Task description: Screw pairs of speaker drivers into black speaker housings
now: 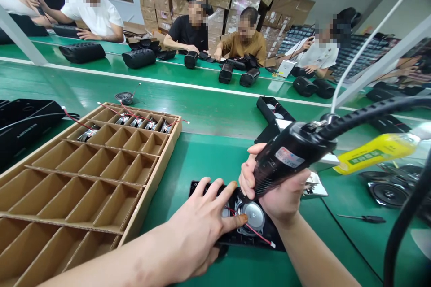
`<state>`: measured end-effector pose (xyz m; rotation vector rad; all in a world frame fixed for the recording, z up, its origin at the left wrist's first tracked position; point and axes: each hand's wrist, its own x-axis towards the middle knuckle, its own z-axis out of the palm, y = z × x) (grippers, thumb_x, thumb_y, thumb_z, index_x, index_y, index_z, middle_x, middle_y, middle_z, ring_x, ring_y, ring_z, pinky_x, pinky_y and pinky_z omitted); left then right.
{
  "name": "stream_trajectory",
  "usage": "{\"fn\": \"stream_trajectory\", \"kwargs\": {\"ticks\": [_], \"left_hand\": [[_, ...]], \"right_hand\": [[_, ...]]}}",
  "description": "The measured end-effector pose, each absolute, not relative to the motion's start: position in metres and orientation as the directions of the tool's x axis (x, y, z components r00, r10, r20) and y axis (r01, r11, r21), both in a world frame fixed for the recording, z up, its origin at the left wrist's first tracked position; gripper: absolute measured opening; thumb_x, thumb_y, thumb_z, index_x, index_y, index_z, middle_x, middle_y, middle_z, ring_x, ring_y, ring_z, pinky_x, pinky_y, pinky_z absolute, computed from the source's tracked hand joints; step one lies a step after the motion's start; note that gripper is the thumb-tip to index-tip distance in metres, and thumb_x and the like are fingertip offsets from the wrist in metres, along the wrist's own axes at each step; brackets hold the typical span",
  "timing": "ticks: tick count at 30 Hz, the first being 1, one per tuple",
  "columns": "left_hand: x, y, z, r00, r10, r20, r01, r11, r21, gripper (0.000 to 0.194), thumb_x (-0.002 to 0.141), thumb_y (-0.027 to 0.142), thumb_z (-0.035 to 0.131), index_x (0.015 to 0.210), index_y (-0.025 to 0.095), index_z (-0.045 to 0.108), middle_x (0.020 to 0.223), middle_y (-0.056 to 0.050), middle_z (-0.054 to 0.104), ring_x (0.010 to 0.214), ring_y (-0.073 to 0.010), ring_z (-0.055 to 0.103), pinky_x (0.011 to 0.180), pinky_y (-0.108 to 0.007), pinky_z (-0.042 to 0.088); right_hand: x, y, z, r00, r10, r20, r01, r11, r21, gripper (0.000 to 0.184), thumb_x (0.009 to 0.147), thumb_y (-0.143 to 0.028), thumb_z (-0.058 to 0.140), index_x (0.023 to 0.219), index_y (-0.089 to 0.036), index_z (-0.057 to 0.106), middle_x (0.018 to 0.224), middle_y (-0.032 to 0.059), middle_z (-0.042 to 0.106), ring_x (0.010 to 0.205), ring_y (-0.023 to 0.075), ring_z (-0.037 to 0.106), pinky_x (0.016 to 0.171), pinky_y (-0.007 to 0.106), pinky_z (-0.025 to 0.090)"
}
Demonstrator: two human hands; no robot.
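My right hand [284, 193] is wrapped round a black electric screwdriver [281, 157], tilted with its lower end down at a black speaker panel [266, 237]. The tool's tip is hidden behind my fingers. Spread across the panel's left part, my left hand [198, 222] presses on it with stretched fingers. One fingertip lies beside a round speaker driver [253, 216] with a silver back, set in the panel. Red and black wires [257, 232] with a white plug cross the driver. Another driver is mostly covered by my left fingers.
A cardboard divider box [148, 184] at left holds several drivers in its far cells. A yellow bottle [377, 152], a small screwdriver [370, 219] and loose drivers [387, 193] lie at right. A thick black cable [400, 228] hangs there. Several people work across the green bench [202, 110].
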<state>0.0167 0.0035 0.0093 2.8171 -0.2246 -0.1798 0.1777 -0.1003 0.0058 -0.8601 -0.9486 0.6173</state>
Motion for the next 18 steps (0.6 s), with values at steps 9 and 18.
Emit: {"fn": "stream_trajectory", "kwargs": {"ticks": [9,18], "left_hand": [[0.017,-0.006,-0.005,0.992,-0.121,-0.044,-0.107,-0.967,0.232,0.083,0.075,0.035,0.086,0.15,0.04,0.053,0.17,-0.019,0.034,0.144,-0.0518,0.043,0.112,-0.074,0.036],[0.027,-0.017,-0.02,0.991,-0.121,0.054,-0.129,-0.974,0.186,0.087,0.075,0.044,0.091,0.152,0.034,0.053,0.167,-0.022,0.039,0.143,-0.0511,0.046,0.109,-0.074,0.043]], "right_hand": [[0.221,-0.158,0.067,0.641,0.41,0.649,0.293,0.651,-0.7,0.062,0.086,-0.084,0.06,0.115,-0.032,0.076,0.061,-0.0039,0.058,0.037,0.0132,0.045,0.035,0.028,0.041],[0.271,-0.186,0.076,0.778,0.074,0.624,0.512,0.5,-0.698,0.067,0.071,-0.087,0.067,0.09,-0.023,0.068,0.053,-0.004,0.052,0.033,0.0145,0.041,0.025,0.027,0.028]]}}
